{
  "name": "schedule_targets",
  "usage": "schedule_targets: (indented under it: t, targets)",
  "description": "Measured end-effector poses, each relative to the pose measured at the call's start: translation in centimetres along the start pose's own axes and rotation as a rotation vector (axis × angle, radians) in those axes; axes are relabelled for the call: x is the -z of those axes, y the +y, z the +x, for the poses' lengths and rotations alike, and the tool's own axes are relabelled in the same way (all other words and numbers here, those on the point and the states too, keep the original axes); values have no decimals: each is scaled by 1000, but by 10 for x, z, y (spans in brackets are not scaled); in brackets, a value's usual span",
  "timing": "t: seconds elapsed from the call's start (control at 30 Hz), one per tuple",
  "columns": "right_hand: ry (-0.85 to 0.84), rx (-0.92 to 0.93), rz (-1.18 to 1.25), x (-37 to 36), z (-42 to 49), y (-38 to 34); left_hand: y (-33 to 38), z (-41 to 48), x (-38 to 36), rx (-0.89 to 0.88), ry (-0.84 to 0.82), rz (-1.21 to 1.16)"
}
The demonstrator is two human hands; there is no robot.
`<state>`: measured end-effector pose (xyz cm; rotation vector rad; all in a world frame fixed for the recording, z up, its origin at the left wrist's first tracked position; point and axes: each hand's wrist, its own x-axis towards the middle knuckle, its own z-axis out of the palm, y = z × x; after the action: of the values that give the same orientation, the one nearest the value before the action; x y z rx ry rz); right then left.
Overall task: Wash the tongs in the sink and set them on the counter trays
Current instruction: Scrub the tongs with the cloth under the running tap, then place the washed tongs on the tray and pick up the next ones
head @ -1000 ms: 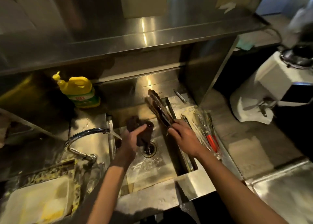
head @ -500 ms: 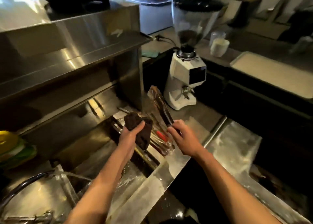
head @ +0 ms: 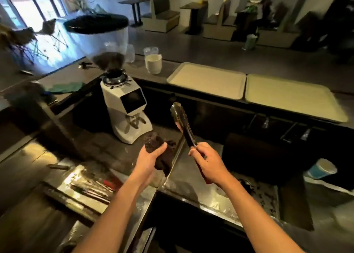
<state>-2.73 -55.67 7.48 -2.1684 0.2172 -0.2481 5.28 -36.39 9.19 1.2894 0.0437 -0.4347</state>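
Right hand (head: 208, 162): fingers curled round the handle end of the tongs (head: 182, 124), held off any surface.
Tongs: arms closed together; long axis runs from my right hand forward and slightly left, tips raised away from me.
Left hand (head: 149, 159): just left of the right, gripping a dark cloth (head: 162, 153); not touching the tongs.
Trays (head: 206, 80): two side by side on the tabletop (head: 220, 59), beyond the tips, forward-right of my right hand.
Judgement: right hand is nearer; next is a forward-right reach.
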Motion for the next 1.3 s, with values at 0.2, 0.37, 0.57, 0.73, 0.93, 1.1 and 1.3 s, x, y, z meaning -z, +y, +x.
schedule_targets:
  t: [0.2,0.37,0.57,0.73,0.93,1.1,1.3]
  targets:
    - [164,-85,14,108,6,64,-25,35,-125,47,-165,53]
    - [278,-152,17,185,7,95,-32,56,-218,34,-274,96]
    - [418,-215,-16,269,6,128,-37,78,-318,51,-348,74]
    - [553,-310,-190,335,31,142,-33,92,-365,20,-344,70]
    - [591,-538,-501,414,90,165,-26,105,-415,-12,-344,73]
    - [495,-592,-690,436,128,194,-22,115,-436,17,-288,52]
    - [403,-641,-838,439,153,216,-26,128,-432,59,-281,67]
